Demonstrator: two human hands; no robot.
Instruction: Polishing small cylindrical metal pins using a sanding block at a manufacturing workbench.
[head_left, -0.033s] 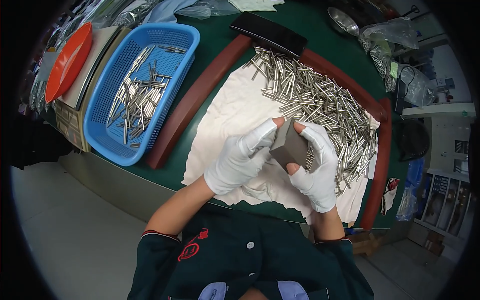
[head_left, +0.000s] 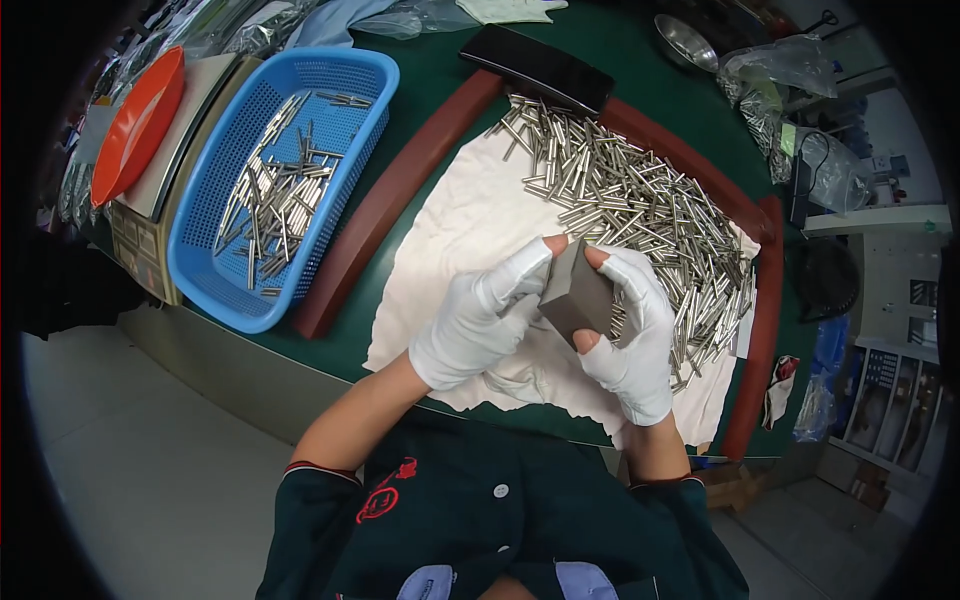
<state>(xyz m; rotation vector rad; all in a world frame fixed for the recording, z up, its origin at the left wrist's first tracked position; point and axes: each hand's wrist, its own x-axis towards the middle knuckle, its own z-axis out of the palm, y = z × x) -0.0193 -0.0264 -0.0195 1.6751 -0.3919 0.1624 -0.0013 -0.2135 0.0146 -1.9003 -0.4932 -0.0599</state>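
A dark grey rectangular block [head_left: 578, 300] is held up in front of me, tilted, above a white cloth [head_left: 440, 230]. My right hand [head_left: 640, 335], in a white glove with bare fingertips, grips it from the right, with one fingertip at the top and the thumb low on its side. My left hand [head_left: 480, 315], gloved alike, is closed at the block's left side, a bare fingertip against its upper edge. Its other fingers are partly hidden. Beyond and right of the hands, many short shiny metal pins [head_left: 640, 200] lie heaped on the cloth.
Brown-red bars [head_left: 400, 200] frame the cloth on the green table [head_left: 420, 85]. A black phone [head_left: 537, 70] rests across the far bar. Leftward stand a blue perforated basket [head_left: 345, 185] holding more pins and an orange dish [head_left: 140, 125]. A metal bowl [head_left: 686, 42] sits far right.
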